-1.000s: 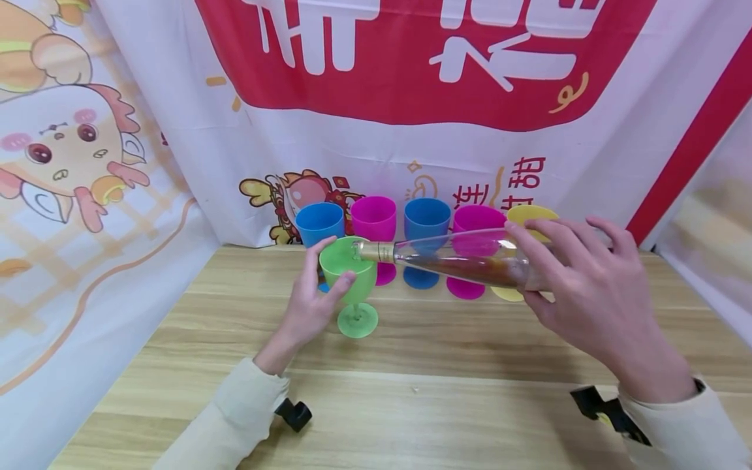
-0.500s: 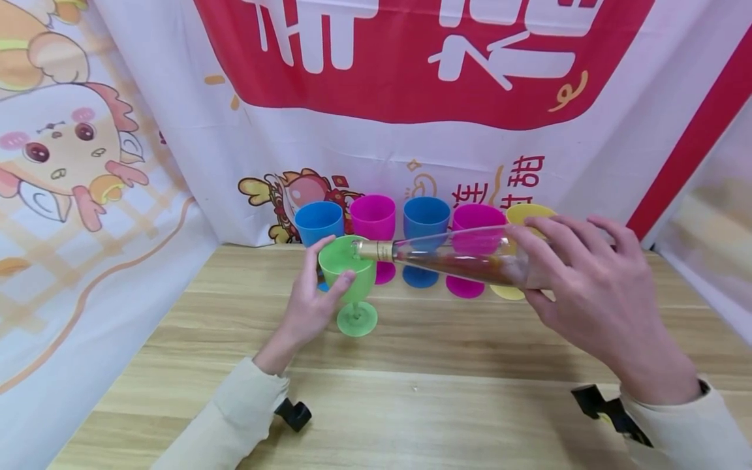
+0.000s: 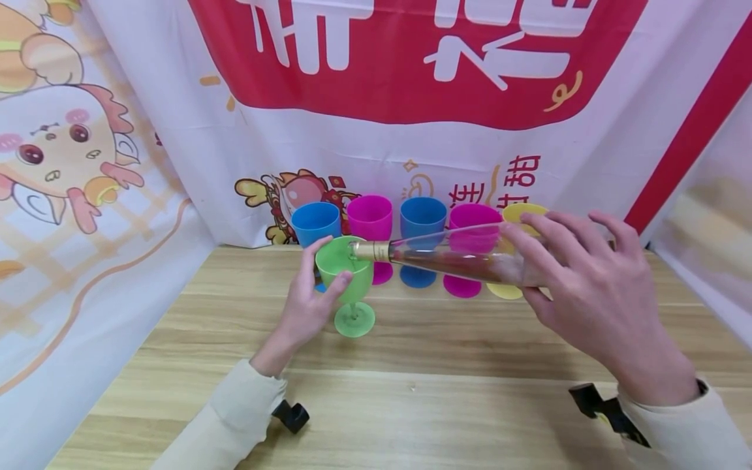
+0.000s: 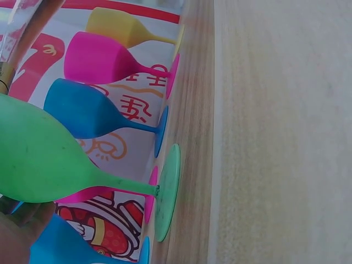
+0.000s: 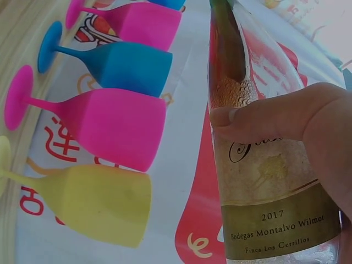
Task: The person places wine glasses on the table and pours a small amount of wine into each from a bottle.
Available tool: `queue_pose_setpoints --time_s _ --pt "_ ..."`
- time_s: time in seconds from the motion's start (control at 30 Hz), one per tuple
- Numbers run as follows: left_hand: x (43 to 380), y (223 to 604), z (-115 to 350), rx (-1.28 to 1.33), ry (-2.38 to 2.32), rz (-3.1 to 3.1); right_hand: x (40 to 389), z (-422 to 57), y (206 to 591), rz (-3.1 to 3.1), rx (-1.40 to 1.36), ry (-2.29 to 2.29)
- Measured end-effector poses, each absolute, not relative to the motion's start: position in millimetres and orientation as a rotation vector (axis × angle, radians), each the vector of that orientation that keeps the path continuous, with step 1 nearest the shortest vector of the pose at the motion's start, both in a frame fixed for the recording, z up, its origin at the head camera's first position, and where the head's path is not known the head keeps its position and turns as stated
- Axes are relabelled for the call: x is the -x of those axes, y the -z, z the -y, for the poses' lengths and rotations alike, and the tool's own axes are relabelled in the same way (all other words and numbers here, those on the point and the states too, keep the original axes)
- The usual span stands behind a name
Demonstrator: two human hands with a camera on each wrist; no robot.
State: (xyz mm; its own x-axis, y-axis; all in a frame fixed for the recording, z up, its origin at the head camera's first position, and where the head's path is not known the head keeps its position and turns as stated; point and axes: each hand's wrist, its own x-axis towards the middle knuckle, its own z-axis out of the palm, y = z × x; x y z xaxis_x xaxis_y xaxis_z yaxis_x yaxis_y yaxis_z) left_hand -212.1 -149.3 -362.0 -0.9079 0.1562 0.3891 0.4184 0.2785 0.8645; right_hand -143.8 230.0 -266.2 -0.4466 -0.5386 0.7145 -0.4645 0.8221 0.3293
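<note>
My left hand grips the bowl of a green plastic wine goblet, fingers behind it and thumb on the near side. The goblet's foot is at the wooden table in the left wrist view. My right hand holds a clear glass wine bottle around its body. The bottle lies almost level, its neck pointing left and its mouth just inside the goblet's rim. Reddish-brown liquid runs along the bottle's lower side, and a thin trickle shows at the mouth. A printed label is visible in the right wrist view.
Behind my hands stands a row of goblets: blue, magenta, another blue, another magenta and yellow. A printed cloth hangs behind them. The wooden table stretches in front.
The head view has shifted a little, so everything appears slightly further left. Hands, bottle and green goblet keep nearly the same places relative to each other.
</note>
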Motion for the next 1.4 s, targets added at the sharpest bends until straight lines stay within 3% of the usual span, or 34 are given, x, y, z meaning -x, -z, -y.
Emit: queue_pose_setpoints --time_s 1.4 --pt "210.7 363.6 148.3 0.506 1.678 2.325 138.3 -227.8 260.6 2.072 -0.738 0.166"
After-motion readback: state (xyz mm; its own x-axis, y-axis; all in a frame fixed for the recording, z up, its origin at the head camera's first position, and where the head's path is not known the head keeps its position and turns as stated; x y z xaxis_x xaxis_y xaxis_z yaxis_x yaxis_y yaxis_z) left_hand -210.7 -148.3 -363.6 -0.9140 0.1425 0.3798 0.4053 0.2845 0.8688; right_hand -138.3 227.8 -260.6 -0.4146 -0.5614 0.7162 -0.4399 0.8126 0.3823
